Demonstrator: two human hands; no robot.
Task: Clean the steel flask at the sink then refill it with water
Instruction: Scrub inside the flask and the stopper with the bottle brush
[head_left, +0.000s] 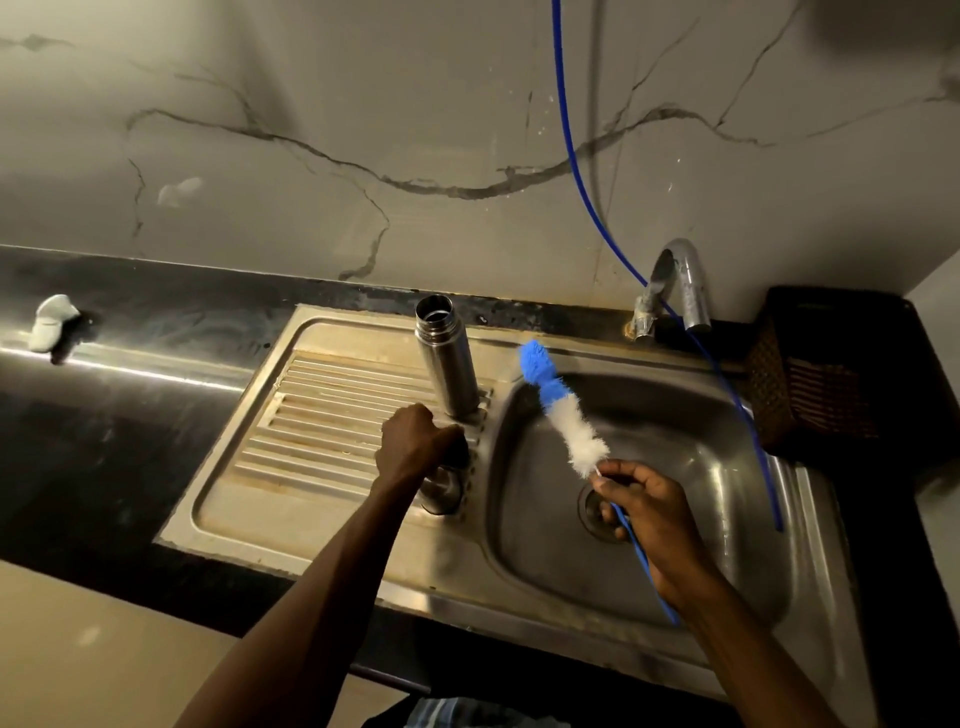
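Note:
The steel flask (447, 358) stands upright and uncapped on the ribbed drainboard (322, 410), close to the basin's left rim. In front of it, my left hand (415, 441) grips a steel cap or cup (441, 488) from above, set on the drainboard. My right hand (644, 514) pinches the thin blue handle of a bottle brush (563, 410) over the sink basin (675, 452). The brush's blue and white bristle head points up and left, toward the flask but apart from it.
A chrome tap (680, 286) rises at the back right of the sink, with a blue hose (582, 171) hanging from above into the basin. A dark woven basket (826, 369) sits on the right. A small pale object (52, 322) lies on the black counter far left.

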